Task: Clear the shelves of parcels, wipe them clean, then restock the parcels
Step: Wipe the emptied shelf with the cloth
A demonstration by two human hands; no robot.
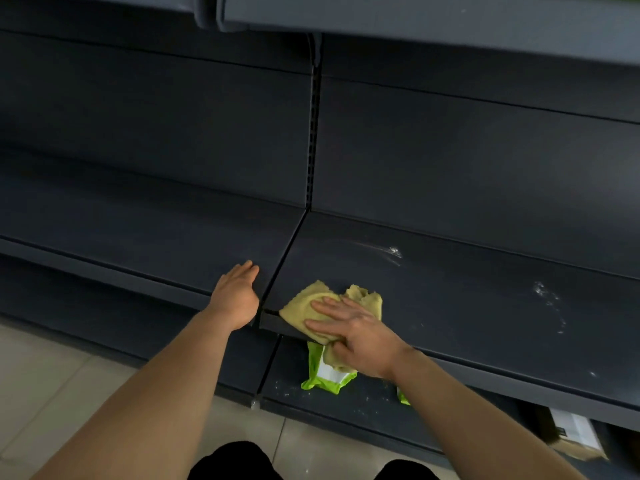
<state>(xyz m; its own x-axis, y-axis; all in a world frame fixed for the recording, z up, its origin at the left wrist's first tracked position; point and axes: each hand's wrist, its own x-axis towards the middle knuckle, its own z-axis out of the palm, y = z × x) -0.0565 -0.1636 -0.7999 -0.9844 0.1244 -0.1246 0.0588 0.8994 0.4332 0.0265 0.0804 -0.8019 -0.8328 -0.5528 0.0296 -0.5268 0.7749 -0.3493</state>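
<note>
Shelf (450, 289): dark matte metal, flat, streaked with white powdery marks.
Cloth (301, 306): yellow, soft, crumpled, draped over the shelf's front edge.
Right hand (360, 334): my fingers lie straight, pressing the cloth flat.
Left hand (237, 296): fingers straight and together, palm down on the neighbouring bay.
Parcel (325, 379): glossy green-and-white packet on the lower shelf (346, 407), beneath my right hand.

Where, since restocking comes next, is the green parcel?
In the head view, the green parcel lies on the bottom shelf, just below the right hand and yellow cloth.
</note>
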